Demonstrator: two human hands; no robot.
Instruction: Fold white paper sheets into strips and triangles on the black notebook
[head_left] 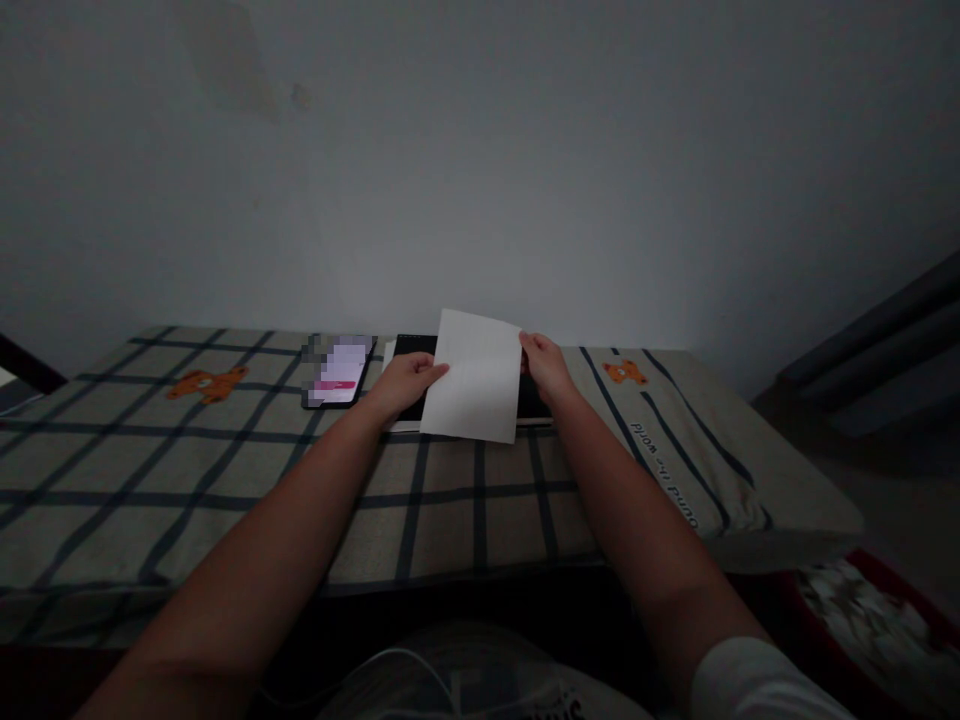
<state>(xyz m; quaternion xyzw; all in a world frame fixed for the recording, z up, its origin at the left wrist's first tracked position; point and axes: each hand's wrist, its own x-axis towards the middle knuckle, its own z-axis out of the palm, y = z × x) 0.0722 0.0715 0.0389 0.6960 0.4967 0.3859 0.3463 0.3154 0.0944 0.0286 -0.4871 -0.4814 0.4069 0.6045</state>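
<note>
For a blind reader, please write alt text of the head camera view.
Both hands, left hand and right hand, hold a white sheet of paper over a dark book on a checked cloth. A lit phone lies left of it.

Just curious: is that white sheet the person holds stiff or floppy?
The white sheet looks thin and light, yet stays fairly flat, pinched at both edges by the left hand and right hand. Held by one edge, it would probably droop.
</note>
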